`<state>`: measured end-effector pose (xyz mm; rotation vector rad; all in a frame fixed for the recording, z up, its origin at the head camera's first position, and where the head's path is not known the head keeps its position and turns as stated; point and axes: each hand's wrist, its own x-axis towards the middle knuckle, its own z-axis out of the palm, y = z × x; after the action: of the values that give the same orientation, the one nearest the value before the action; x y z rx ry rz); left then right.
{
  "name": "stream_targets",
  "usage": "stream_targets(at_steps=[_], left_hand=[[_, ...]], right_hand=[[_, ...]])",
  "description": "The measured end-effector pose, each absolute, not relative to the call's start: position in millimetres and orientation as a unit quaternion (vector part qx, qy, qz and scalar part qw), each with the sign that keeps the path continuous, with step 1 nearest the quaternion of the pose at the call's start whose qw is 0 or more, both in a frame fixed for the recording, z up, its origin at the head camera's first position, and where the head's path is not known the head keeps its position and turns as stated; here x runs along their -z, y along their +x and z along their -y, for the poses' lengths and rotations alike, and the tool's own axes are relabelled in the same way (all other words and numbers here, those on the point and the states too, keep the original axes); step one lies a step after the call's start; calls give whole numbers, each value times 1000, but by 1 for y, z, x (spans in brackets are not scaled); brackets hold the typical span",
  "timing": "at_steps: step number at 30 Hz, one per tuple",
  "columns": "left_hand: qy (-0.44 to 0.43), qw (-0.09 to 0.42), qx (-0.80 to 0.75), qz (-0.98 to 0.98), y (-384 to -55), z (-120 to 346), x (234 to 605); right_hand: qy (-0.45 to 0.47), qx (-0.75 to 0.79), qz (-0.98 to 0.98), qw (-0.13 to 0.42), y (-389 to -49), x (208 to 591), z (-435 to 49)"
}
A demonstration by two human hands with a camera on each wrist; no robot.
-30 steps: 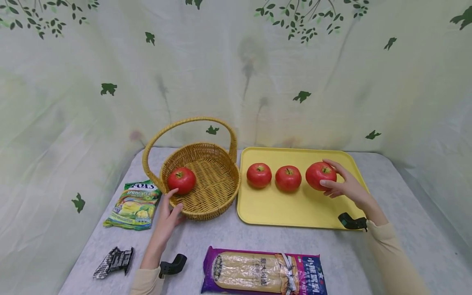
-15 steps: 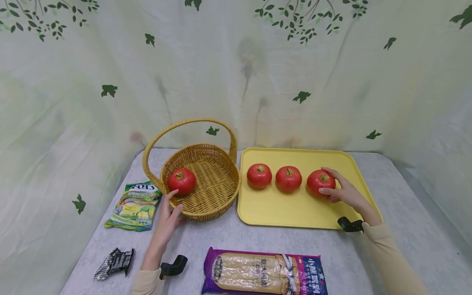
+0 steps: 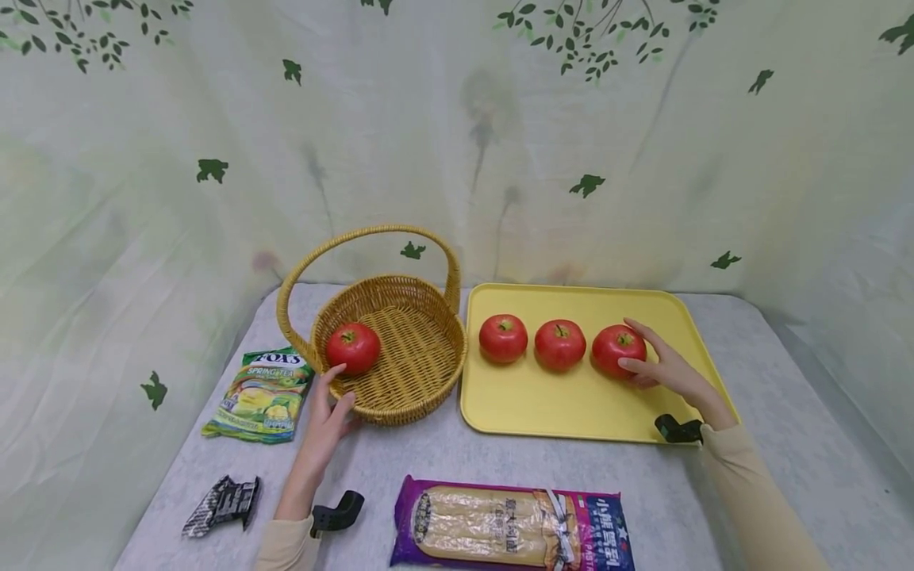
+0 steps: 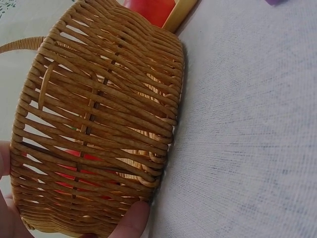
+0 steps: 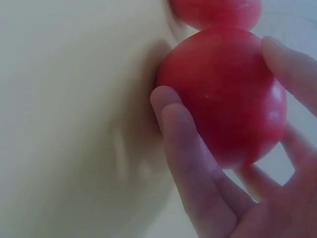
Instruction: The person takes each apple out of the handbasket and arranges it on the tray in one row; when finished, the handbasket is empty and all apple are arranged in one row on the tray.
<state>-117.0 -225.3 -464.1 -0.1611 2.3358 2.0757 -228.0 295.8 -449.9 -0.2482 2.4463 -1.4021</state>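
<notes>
Across bench (image 3: 685, 507) I see yellow tray (image 3: 543, 408), near half bare; basket (image 3: 410, 357) just left, right half roomy, handle (image 3: 393, 229) arching above; left hand (image 3: 324, 422) touches basket, fingers spread apart; right hand (image 3: 667, 366) has fingers clamped round rightmost apple (image 3: 614, 351), on or barely above tray, cannot tell; step looks like gripping; next move calls for firm hold, clearing middle apple (image 3: 560, 346)

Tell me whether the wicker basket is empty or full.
Neither: the wicker basket holds one red fruit, and most of its inside shows bare.
</notes>
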Motion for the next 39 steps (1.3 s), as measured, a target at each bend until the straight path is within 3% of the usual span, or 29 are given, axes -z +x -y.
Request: stream_targets(at_steps=[8,13,27,39], left_hand=[[-54,5,-665,-745,-117,225,465],[-52,-11,-663,-747,-118,226,471],[-55,-19,-665,-744,-120,225,474],[-58,-21,-661,-748,-119,226,474]], right_hand=[[-111,512,-845,105,-219,433,-294],[-138,521,-836,102,-213,412,-274],[-308,555,-733,244,-206,390,-135],[-400,503,-717,271,-214,391,-19]])
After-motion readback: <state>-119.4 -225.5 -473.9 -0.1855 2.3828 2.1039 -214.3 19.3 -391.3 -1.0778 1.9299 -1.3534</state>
